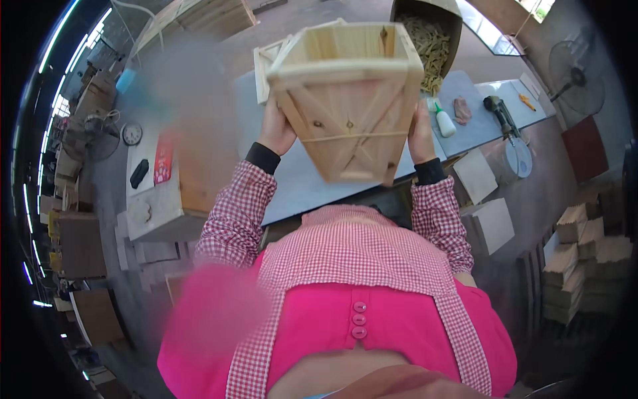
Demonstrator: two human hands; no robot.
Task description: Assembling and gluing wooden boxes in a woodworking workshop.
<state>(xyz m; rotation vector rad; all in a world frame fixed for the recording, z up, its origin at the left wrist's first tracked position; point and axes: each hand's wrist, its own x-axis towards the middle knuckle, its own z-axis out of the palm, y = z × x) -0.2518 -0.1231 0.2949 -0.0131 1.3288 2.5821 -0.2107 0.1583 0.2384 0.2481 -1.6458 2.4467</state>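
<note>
Worktable point(292, 189), pale blue: I find the wooden box point(352, 110) held above its near edge, between left hand point(278, 130) and right hand point(421, 136), each pressed to one side, fingers partly hidden. Side panels, rim and crossed battens appear fitted, so I judge the box well advanced; what remains I cannot determine. Red packet point(163, 161) at left bears print too small to read; white bottle point(444, 122): no legible marking.

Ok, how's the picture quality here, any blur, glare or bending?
In the head view, hazy smudges blur the left side and part of the pink top; the head view's wooden box shows a soft front rim; the head view's left-rim light tubes curve.
</note>
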